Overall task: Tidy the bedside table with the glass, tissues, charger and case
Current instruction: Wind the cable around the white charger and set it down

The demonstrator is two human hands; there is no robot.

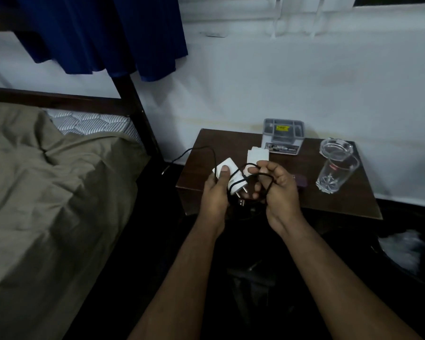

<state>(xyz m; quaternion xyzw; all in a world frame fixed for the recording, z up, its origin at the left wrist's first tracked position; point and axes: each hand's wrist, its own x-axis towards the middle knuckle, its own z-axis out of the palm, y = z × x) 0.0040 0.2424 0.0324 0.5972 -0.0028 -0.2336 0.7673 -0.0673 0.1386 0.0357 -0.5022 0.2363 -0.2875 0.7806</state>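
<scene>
Left hand grips white plastic charger block, prongs aimed toward right hand. Right hand pinches looped thin black cable, just beside block.

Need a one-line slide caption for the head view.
Left hand holds the white charger plug while the right hand loops its black cable above the bedside table.
</scene>
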